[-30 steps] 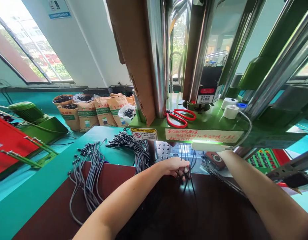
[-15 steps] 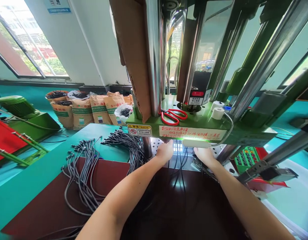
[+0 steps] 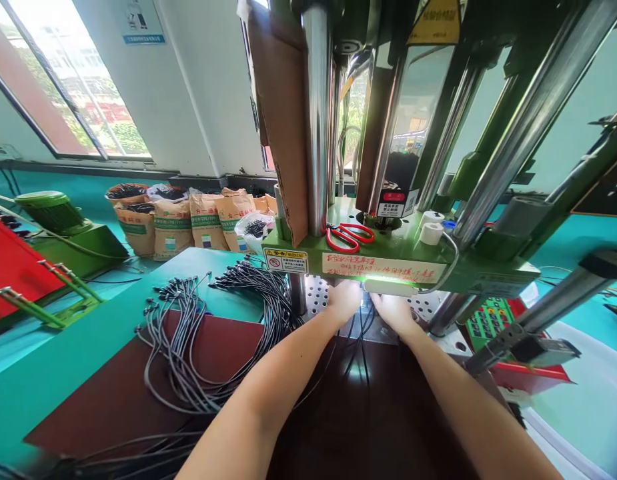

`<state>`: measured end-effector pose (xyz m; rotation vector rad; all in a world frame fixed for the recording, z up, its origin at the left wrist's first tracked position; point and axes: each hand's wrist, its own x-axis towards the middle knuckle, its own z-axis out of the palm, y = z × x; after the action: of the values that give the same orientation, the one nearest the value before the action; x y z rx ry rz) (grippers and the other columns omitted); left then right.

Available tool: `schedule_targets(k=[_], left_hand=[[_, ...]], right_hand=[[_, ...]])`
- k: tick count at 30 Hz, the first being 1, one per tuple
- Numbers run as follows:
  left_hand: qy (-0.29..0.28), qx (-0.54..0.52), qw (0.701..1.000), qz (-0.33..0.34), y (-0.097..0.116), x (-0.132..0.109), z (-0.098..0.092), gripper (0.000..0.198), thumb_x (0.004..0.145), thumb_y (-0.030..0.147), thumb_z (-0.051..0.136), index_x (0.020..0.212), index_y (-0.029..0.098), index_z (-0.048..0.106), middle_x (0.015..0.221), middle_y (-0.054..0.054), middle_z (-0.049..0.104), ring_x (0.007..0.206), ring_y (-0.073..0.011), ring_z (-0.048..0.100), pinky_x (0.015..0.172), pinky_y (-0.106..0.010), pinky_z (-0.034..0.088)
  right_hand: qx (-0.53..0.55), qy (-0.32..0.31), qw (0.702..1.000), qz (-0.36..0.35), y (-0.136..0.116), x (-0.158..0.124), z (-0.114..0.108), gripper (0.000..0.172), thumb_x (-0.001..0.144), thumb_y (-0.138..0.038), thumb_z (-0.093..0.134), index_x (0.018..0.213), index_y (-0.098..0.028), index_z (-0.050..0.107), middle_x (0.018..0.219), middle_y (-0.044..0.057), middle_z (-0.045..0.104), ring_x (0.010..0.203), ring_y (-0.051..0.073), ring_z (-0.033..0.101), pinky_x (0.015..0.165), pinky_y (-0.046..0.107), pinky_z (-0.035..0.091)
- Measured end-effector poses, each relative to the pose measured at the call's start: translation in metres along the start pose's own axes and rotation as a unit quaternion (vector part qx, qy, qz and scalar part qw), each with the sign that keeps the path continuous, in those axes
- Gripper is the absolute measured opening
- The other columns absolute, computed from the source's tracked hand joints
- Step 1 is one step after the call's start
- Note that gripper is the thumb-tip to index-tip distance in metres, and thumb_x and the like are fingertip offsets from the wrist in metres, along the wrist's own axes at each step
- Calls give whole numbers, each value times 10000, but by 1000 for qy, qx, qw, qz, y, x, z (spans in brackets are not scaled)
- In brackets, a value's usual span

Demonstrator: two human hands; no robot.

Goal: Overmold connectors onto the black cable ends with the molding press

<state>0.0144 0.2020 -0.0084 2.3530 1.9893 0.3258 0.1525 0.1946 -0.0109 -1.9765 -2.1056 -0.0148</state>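
Observation:
My left hand point(image 3: 345, 301) reaches in under the front edge of the green press plate point(image 3: 308, 248); its fingertips are out of sight. Close by on the right is my right hand point(image 3: 392, 312), just below a white lamp bar point(image 3: 391, 287) that hides part of its fingers. Several thin black cables point(image 3: 361, 347) come out between the two hands and hang over the dark table edge. Both hands are beside the cables' upper ends, above a metal bed. Whether the fingers grip anything cannot be made out.
Red-handled scissors point(image 3: 349, 237) and white rolls point(image 3: 431, 230) lie on the press plate. Bundles of cables point(image 3: 181, 347) cover the left table. Steel columns point(image 3: 318, 127) rise around the plate. A green button panel point(image 3: 491, 327) is at the right, paper sacks point(image 3: 173, 227) behind.
My hands have come closer together: the left has moved rightward, the right leftward, both under the plate's edge. The camera view has shifted slightly.

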Motion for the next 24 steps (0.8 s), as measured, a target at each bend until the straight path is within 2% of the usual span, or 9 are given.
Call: schedule_targets(k=[4,7,12,16,24], left_hand=[[-22,-4,1000,9,6,-3,-3,238,837,164,418,988,123,597,880,-103,639,866,-208,605,724,-344,492],[-19,-7,1000,12,4,-3,-1,279,795,102,402,989,114,603,882,-118,653,883,-223,611,732,-343,490],[-18,-25,1000,5,4,-1,2,290,784,78,382,969,100,604,897,-120,655,872,-218,614,733,-327,488],[-17,-39,999,1,6,-1,2,306,799,77,357,969,109,609,894,-114,654,876,-198,607,748,-304,475],[-8,-40,999,11,12,-2,-6,288,828,164,370,966,161,623,925,-99,638,896,-211,584,736,-327,461]], right_hand=[[-7,-23,1000,20,-8,-2,8,277,798,-219,423,861,-118,674,827,128,676,797,241,621,660,283,431],[-20,-23,999,24,-4,-3,4,293,771,-182,423,919,-107,664,896,144,668,837,254,613,670,288,424],[-46,-21,999,-7,0,-4,-11,293,759,-138,432,948,-101,652,961,156,651,921,264,583,759,299,406],[-64,-20,997,-39,-2,-3,-11,281,757,-125,438,940,-98,650,934,154,657,925,254,576,818,306,386],[-82,-12,994,-68,-2,4,-11,241,797,-141,433,894,-114,652,875,140,664,848,239,594,754,301,416]])
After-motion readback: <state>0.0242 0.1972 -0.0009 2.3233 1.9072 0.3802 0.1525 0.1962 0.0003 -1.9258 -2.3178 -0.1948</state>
